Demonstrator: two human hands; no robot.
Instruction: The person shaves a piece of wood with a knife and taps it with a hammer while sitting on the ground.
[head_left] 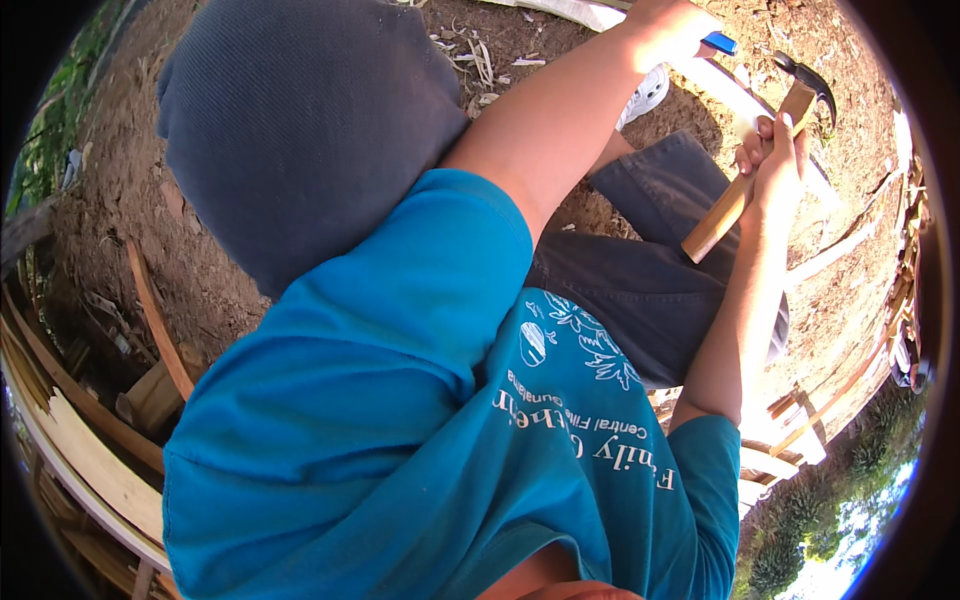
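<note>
A claw hammer [717,218] with a wooden handle and dark metal head is in my right hand [775,170], its fingers closed around the handle below the head. The head points away from me and the handle's butt hangs over my dark trouser leg. My left hand [675,25], at the top edge, is closed on a blue object [720,43]; only its end shows past the fingers, and the kind is unclear. Under and between the hands lies a pale strip of wood [728,88], washed out by sunlight. The left hand is partly cut by the picture's edge.
My bent left knee [310,130] fills the upper left. A white shoe [647,95] stands on the dirt floor near the wood strip. Wood shavings [485,65] litter the soil. Boards [95,460] are stacked at the lower left, and a stick [155,310] leans nearby.
</note>
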